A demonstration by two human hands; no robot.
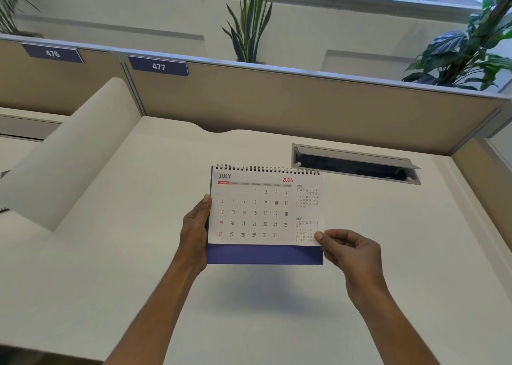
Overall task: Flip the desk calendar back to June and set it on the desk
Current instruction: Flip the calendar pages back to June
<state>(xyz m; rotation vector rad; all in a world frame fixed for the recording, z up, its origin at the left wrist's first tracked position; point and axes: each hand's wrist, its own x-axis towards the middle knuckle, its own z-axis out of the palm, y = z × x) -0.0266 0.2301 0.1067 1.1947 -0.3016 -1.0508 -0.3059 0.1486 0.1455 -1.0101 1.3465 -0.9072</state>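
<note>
Nearest the camera, both forearms rise from the bottom edge, their elbows cut off. Up from there, the left hand (194,233) clasps the left edge of the desk calendar (264,215), thumb on the front, fingers hidden behind. At the other side, the right hand (352,249) pinches the lower right corner of the top page between thumb and fingers, covering part of the small AUG grid. That calendar is held above the white desk (138,267), its shadow falling on the surface beneath, and shows JULY 2026; the weekday headings are too blurred to read. Beyond it, an open cable tray (357,165) is sunk in the desk, its inside dark. Farther back, the partition (304,104) carries labels 476 and 477, with plants (249,18) behind
</note>
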